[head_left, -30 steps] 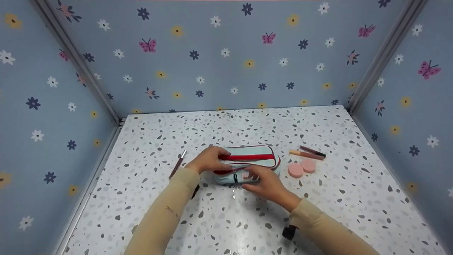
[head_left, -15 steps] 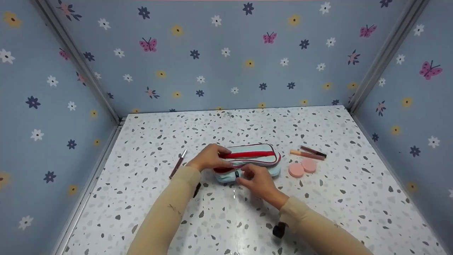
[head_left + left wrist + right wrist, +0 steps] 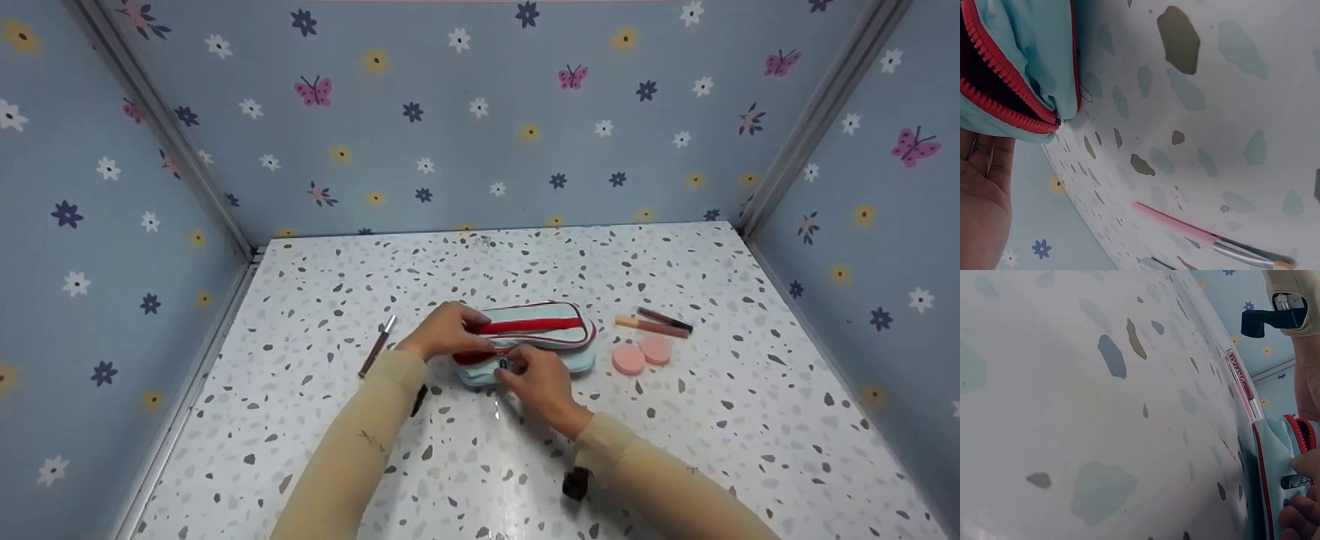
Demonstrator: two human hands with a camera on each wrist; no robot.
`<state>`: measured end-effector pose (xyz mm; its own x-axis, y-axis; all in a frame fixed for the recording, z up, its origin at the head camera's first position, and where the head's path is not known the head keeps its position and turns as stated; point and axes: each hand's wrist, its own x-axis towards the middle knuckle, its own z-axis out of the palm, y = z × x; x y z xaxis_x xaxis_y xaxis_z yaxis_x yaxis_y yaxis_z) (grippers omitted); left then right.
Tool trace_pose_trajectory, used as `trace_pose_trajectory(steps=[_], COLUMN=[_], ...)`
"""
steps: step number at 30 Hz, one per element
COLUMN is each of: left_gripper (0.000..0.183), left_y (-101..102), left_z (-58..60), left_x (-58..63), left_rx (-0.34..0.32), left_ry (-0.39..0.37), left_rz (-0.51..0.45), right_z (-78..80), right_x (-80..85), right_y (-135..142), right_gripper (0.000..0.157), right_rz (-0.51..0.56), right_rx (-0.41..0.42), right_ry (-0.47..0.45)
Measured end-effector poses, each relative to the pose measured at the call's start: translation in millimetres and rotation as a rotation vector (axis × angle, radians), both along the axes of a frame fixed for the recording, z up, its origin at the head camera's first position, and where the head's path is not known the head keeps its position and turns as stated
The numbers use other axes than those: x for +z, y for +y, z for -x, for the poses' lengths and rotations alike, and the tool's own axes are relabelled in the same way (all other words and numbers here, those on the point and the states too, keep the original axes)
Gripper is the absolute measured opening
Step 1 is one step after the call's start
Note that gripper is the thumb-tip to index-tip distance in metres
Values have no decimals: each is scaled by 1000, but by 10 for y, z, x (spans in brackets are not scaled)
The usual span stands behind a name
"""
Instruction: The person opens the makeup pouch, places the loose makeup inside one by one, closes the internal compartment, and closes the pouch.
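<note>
A light blue zip pouch with red trim and a red stripe lies mid-table, also large in the left wrist view. My left hand grips its upper left end, thumb on the near side and fingers on top. Parted red zipper teeth show a dark gap at that end. At the pouch's front, my right hand pinches the dark metal zipper pull between thumb and curled fingers. What lies inside the pouch is hidden.
Left of the pouch lies a slim dark red tube with a silver end. The left wrist view shows a pink-and-silver brush-like stick. To the right are two pink round pieces, an orange-brown tube and a dark tube.
My right hand has moved left along the pouch's front and now pinches the zipper pull. My left hand keeps its grip; the pouch's top has shifted slightly away.
</note>
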<state>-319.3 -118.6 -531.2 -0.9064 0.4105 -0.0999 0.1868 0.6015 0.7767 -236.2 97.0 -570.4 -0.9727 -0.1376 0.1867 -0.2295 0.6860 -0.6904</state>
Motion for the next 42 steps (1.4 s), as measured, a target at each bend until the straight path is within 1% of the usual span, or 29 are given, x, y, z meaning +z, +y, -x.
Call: trace_pose_trajectory(steps=[3,9,15,20,24,26,33,39,42], left_gripper=[56,56,57,57,57,57,56,54,55], left_y=[1,2,-7,-17,-19,-21,-22,-27,-22], left_z=[5,17,20,22,14,7,1,-2,-2], left_x=[-1,-13,-22,-29,-23,-19,-21,-27,-34], left_rx=[-4,-3,-8,-17,-32,-33,-27,-51,-52], left_ry=[7,13,9,8,8,9,7,28,30], left_rz=[0,10,13,27,34,35,38,59,70], right_z=[19,36,42,45,32,27,33,45,45], right_x=[-3,-3,-11,-3,8,16,88,70,74], right_y=[-25,-64,-70,-54,-33,-23,26,74,94], right_gripper=[17,10,2,6,7,7,5,9,10], right_rz=[-2,-21,-14,-3,-31,-61,-105,-139,-140], right_rx=[-16,-23,-18,-4,17,26,30,20,18], right_ry=[8,49,21,-3,-12,-3,16,64,58])
